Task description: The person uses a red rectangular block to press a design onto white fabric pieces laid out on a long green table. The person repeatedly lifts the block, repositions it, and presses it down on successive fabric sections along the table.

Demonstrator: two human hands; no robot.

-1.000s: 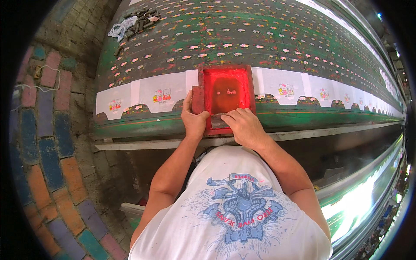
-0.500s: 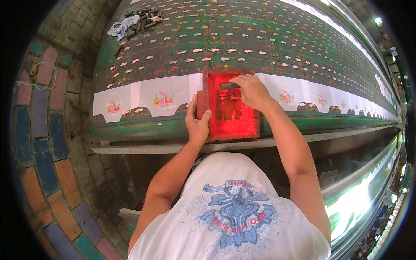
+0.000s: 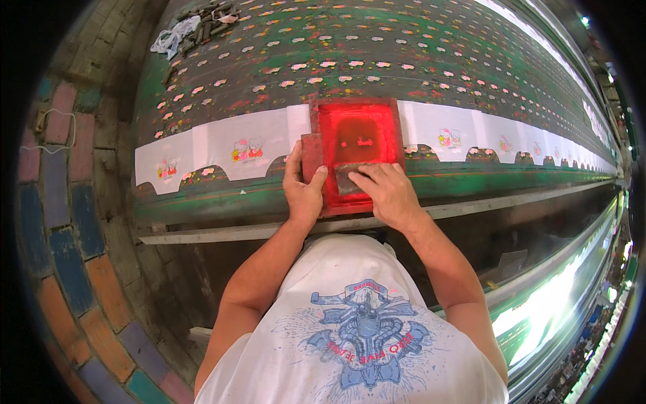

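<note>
A red printing screen frame (image 3: 356,131) lies flat on a row of white fabric pieces (image 3: 256,141) along the near edge of a long green printing table (image 3: 377,47). My left hand (image 3: 303,185) grips the frame's left side near its lower corner. My right hand (image 3: 387,192) presses a dark squeegee (image 3: 350,180) onto the red mesh at the frame's near end. The fabric pieces left and right of the frame carry small coloured cartoon prints.
The table's top is covered with rows of small paint marks. A white rag and dark scraps (image 3: 192,27) lie at its far left end. A metal rail (image 3: 269,230) runs under the near edge. Coloured brick paving (image 3: 67,222) lies to the left.
My right hand has pulled the squeegee from the frame's far end back to its near end. My left hand has stayed on the frame's left side.
</note>
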